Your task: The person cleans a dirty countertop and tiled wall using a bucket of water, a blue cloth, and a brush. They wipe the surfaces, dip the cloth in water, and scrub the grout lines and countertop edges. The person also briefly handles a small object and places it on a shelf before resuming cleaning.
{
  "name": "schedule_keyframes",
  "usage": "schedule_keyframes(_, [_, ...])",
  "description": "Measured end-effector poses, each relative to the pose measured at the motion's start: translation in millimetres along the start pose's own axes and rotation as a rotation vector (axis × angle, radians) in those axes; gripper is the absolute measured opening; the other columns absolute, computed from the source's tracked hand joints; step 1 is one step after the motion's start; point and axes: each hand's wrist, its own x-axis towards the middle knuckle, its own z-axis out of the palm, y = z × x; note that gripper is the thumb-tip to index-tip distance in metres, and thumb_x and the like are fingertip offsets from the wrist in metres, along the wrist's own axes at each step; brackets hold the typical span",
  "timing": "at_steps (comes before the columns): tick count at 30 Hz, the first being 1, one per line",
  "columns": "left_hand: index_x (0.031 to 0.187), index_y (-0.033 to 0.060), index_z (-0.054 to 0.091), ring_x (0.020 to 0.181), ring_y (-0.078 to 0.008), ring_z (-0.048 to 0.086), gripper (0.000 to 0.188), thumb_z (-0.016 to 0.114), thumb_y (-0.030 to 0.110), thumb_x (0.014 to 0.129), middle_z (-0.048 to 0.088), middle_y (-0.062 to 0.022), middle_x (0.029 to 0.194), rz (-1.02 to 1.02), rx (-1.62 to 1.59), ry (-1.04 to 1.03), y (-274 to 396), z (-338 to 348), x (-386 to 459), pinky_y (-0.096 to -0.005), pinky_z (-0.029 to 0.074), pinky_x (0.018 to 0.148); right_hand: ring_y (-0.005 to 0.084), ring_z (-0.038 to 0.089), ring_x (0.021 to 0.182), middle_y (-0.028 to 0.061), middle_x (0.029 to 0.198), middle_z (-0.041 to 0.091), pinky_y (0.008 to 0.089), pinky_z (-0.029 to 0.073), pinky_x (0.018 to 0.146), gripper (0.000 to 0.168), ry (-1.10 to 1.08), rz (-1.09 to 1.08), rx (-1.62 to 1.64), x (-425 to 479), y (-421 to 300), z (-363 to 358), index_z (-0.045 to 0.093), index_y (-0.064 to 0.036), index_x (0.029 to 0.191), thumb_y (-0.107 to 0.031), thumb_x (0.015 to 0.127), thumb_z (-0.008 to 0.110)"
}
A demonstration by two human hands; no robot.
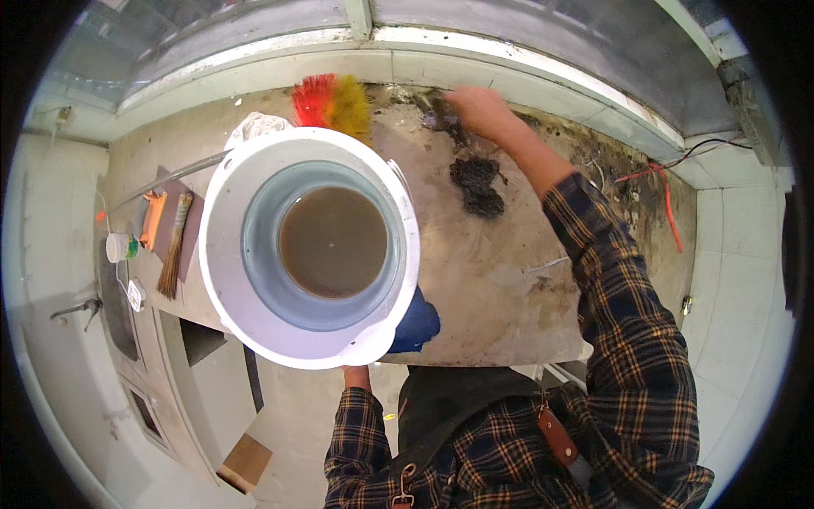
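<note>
A white plastic bucket (pixel 222 286) with murky brown water (pixel 333 242) in it stands large before me on the left. Only the wrist of my left hand (pixel 356 375) shows below the bucket's near rim; its fingers are hidden. At the back of the stained counter (pixel 496 305), my right hand (pixel 478 109) reaches to the dark, grimy strip along the wall. Its fingers are blurred, and whether they hold anything is unclear. A black matted scouring pad or rag (pixel 478 186) lies on the counter on the near side of that hand. Blue cloth (pixel 416 323) shows partly behind the bucket.
Red and yellow brush bristles (pixel 331 102) and a crumpled white plastic bag (pixel 257 126) lie behind the bucket. To the left are a straw brush (pixel 174 248), an orange-handled tool (pixel 152 219) and a white tub (pixel 122 247). Red wire (pixel 669 210) lies at right.
</note>
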Motion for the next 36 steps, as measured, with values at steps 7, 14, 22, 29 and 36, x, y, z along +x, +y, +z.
schedule_keyframes(7, [0.111,0.0017,0.059,0.098,-0.0286,0.054,0.035,0.048,0.027,0.089,0.058,-0.0137,0.113,-0.004,0.003,0.057,17,-4,5,-0.0426,0.042,0.084,0.0338,0.059,0.095,0.0139,0.099,0.063,0.0431,0.049,0.076,0.026,0.252,-0.039,0.162,34,-5,14,0.059,-0.010,0.100,-0.010,0.075,0.057])
schedule_keyframes(14, [0.111,0.0023,0.059,0.099,-0.0287,0.054,0.035,0.049,0.027,0.089,0.058,-0.0135,0.113,-0.128,-0.022,0.140,9,-6,9,-0.0432,0.041,0.085,0.0346,0.061,0.084,0.0157,0.092,0.064,0.0447,0.049,0.073,0.022,0.006,0.285,-0.035,-20,9,-4,0.059,-0.008,0.099,-0.017,0.079,0.059])
schedule_keyframes(22, [0.111,0.0029,0.059,0.100,-0.0288,0.054,0.034,0.049,0.027,0.089,0.058,-0.0132,0.114,-0.168,-0.065,0.177,35,9,17,-0.0439,0.041,0.085,0.0373,0.058,0.088,0.0191,0.094,0.063,0.0434,0.046,0.078,0.023,0.231,-0.104,0.394,76,-54,-10,0.060,-0.005,0.100,-0.021,0.085,0.054])
schedule_keyframes(29, [0.112,0.0034,0.059,0.101,-0.0290,0.054,0.034,0.049,0.027,0.089,0.057,-0.0130,0.115,-0.239,-0.075,0.187,22,18,22,-0.0445,0.041,0.085,0.0328,0.060,0.091,0.0169,0.098,0.064,0.0384,0.047,0.080,0.027,0.161,-0.333,0.576,164,-106,0,0.062,-0.006,0.102,-0.020,0.079,0.059])
schedule_keyframes(36, [0.112,0.0039,0.059,0.102,-0.0291,0.054,0.034,0.050,0.027,0.089,0.057,-0.0128,0.115,-0.287,-0.053,0.180,-20,12,15,-0.0451,0.041,0.085,0.0332,0.061,0.088,0.0171,0.092,0.064,0.0429,0.049,0.076,0.022,-0.135,-0.041,0.222,173,-114,-15,0.065,-0.008,0.095,-0.018,0.077,0.057])
